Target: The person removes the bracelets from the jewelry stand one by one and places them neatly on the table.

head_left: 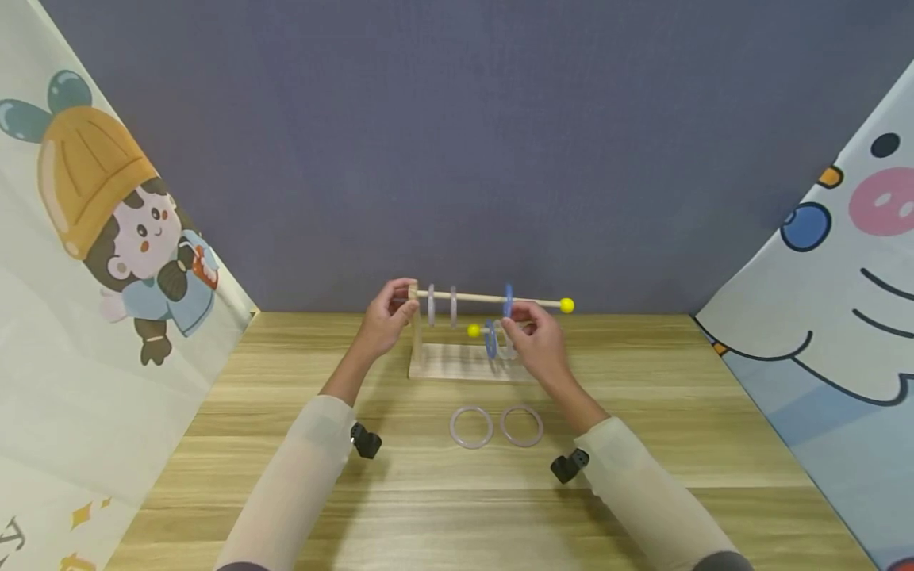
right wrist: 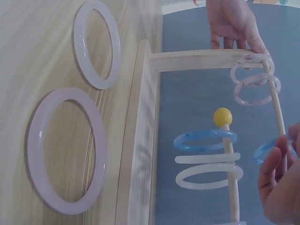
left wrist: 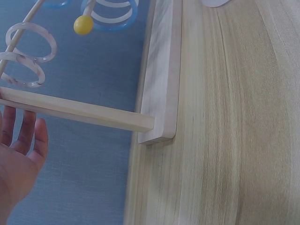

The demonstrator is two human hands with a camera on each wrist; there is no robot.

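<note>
A wooden bangle stand (head_left: 457, 363) has an upper rod (head_left: 471, 297) tipped with a yellow ball at the right. My left hand (head_left: 386, 319) grips the top of its left upright (left wrist: 89, 110), thumb on one side and fingers on the other. With my right hand (head_left: 539, 342) I pinch a blue bangle (head_left: 508, 295) that hangs round the upper rod. Two pale pink bangles (right wrist: 257, 89) hang on that rod near the left upright. The lower rod (right wrist: 232, 187), with a yellow ball (right wrist: 222, 117) at its left end, carries another blue bangle (right wrist: 205, 140) and white bangles (right wrist: 208, 177).
Two more pale pink bangles, a left one (head_left: 471, 427) and a right one (head_left: 522, 426), lie flat on the wood-grain table (head_left: 457, 507) in front of the stand. A dark blue-grey panel (head_left: 457, 159) rises close behind it. Printed cartoon sheets flank the table.
</note>
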